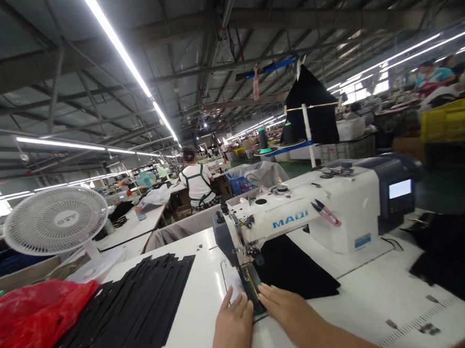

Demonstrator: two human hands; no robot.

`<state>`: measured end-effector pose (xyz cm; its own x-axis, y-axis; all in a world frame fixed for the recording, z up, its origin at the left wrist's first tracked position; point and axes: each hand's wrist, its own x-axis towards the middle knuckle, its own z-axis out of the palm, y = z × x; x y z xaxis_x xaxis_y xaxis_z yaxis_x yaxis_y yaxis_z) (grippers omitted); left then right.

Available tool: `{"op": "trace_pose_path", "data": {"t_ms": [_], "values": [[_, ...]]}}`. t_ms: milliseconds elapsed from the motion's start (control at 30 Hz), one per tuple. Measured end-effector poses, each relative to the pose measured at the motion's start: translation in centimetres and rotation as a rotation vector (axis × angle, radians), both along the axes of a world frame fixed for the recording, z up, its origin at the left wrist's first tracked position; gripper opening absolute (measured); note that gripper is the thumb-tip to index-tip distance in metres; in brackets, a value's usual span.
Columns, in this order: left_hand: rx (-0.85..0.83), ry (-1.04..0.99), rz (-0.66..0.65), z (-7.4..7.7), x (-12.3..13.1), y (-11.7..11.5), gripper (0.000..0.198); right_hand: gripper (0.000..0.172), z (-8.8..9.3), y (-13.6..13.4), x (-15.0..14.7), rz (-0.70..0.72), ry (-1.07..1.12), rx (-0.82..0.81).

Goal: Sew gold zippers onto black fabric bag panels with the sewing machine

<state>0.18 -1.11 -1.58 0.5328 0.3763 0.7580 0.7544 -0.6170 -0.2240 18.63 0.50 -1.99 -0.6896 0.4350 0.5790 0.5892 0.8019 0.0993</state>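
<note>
A white sewing machine stands in front of me, its needle area at the left end. Under the presser foot runs a narrow black fabric strip with a gold line along it, perhaps zipper teeth. My left hand lies flat at the strip's left side, fingers stretched forward and thumb apart. From the right, my right hand rests its extended fingertips on the strip's other edge. Behind the needle area, a larger black fabric piece spreads over the white table.
Black cut strips lie layered at left, beside a red plastic bag and a white fan. Small scissors rest on the machine. Dark fabric lies at right. A person sits ahead; thread cones stand behind the machine.
</note>
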Motion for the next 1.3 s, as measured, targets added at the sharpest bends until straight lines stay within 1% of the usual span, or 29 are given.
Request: {"op": "trace_pose_path", "data": {"t_ms": [100,167,267,400,500,600,667,733,833,933,1100,1300], "values": [[-0.008,0.107,0.003,1.3,0.1,-0.2,0.034,0.037,-1.2,0.5,-0.4,0.003,-0.007,-0.026],[-0.013,0.119,0.004,1.7,0.1,-0.1,0.035,0.037,-1.3,0.9,-0.1,0.015,0.011,-0.032],[-0.021,0.115,-0.021,1.7,-0.1,0.6,0.035,0.038,-0.7,1.3,-0.1,0.025,0.069,-0.073],[-0.113,0.161,-0.025,1.5,-0.7,2.0,0.030,0.038,0.5,2.1,-0.5,0.059,0.144,-0.242],[-0.177,0.177,-0.006,1.2,-1.2,3.0,0.026,0.041,0.7,3.4,-1.0,0.075,0.206,-0.315],[-0.208,0.168,0.006,0.9,-1.5,4.0,0.024,0.042,0.6,4.5,-1.5,0.073,0.223,-0.333],[-0.217,0.158,0.014,0.7,-1.5,4.5,0.022,0.044,0.9,4.8,-1.7,0.071,0.225,-0.343],[-0.226,0.145,0.022,0.6,-1.5,4.8,0.021,0.044,1.4,4.8,-1.8,0.074,0.218,-0.349],[-0.237,0.126,0.033,0.6,-1.5,4.8,0.020,0.040,2.3,4.4,-1.7,0.081,0.201,-0.340],[-0.250,0.110,0.042,0.6,-1.4,4.6,0.019,0.037,2.8,4.2,-1.6,0.081,0.193,-0.321],[-0.276,0.084,0.076,0.4,-1.4,4.7,0.018,0.038,2.4,4.6,-1.7,0.070,0.169,-0.298],[-0.291,0.088,0.072,0.2,-1.5,4.9,0.016,0.036,1.9,4.9,-1.6,0.068,0.141,-0.292]]}}
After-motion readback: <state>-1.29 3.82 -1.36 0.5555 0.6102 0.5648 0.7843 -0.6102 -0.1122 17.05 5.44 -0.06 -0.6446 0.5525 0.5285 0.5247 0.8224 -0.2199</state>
